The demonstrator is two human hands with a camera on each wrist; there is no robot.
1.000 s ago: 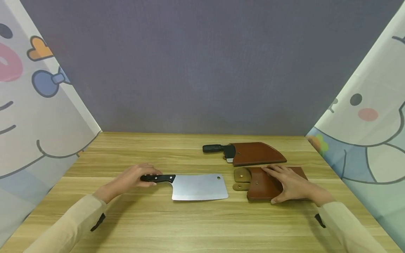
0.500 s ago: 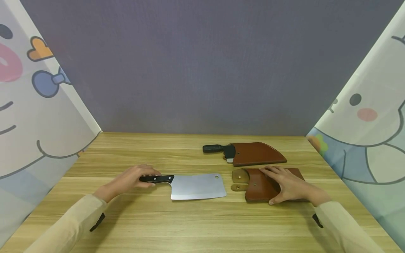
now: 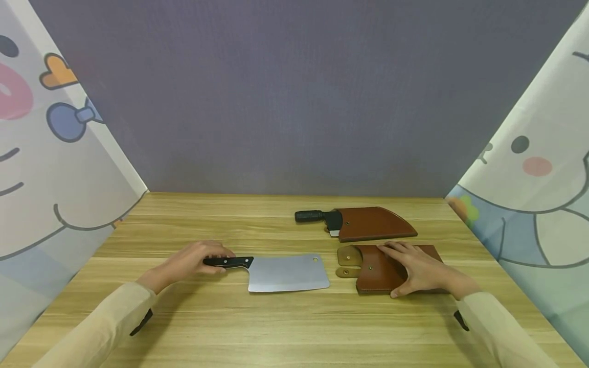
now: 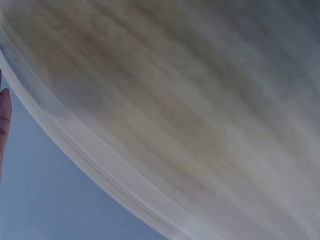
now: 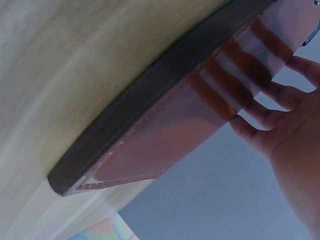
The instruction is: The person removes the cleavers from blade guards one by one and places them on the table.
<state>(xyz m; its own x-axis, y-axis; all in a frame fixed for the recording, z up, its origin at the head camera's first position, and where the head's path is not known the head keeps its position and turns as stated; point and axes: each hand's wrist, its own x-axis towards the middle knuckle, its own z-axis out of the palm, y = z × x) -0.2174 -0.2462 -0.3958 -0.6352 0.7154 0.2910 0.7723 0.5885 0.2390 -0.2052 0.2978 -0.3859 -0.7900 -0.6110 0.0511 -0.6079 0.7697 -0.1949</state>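
Observation:
In the head view, a cleaver (image 3: 289, 274) with a broad silver blade lies on the wooden table, its blade to the right. My left hand (image 3: 199, 258) holds the end of its black riveted handle (image 3: 240, 261); only a bit of that hand shows in the left wrist view, at the left edge. To the blade's right lies a brown leather sheath (image 3: 379, 273), its two tan straps (image 3: 348, 273) facing the cleaver. My right hand (image 3: 422, 271) grips it across its width, thumb at the near edge. Fingertips touch the sheath's far edge in the right wrist view.
Behind the sheath lies another knife with a black handle (image 3: 308, 216), its blade mostly inside a brown leather sheath (image 3: 375, 223). A grey wall (image 3: 294, 102) stands behind the table (image 3: 276, 332). Cartoon-printed cloths (image 3: 92, 168) flank both sides.
My right hand and the sheath under it shifted slightly left, then stayed put. The cleaver also moved a little left, and its blade now sits slightly lower in the picture.

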